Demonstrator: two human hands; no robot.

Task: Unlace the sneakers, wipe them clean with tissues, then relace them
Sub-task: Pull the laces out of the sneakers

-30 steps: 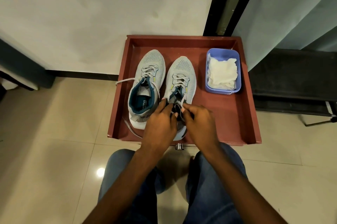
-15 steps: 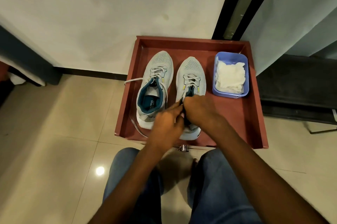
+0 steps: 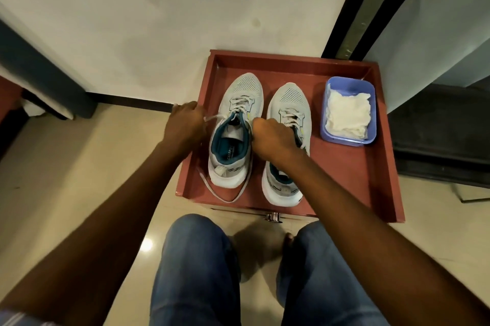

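Two grey sneakers with teal linings stand side by side, toes away from me, in a red-brown tray (image 3: 376, 166). The left sneaker (image 3: 240, 92) has loose lace ends. One lace end (image 3: 212, 118) runs out to its left, and my left hand (image 3: 185, 124) pinches it over the tray's left rim. My right hand (image 3: 273, 137) is curled in a fist at the right side of that sneaker's collar, where the other lace strand (image 3: 230, 198) trailing round the heel leads up. It covers the middle of the right sneaker (image 3: 291, 99), which is laced over the tongue.
A blue plastic tub (image 3: 370, 92) holding white tissues (image 3: 347, 110) sits in the tray's far right corner. The tray stands against a white wall, on a tiled floor. My knees in blue jeans are just in front of it. A dark step lies to the right.
Both hands have left the right sneaker's tongue and moved left to the left sneaker. My left hand now pulls a lace end out sideways. The camera has shifted left.
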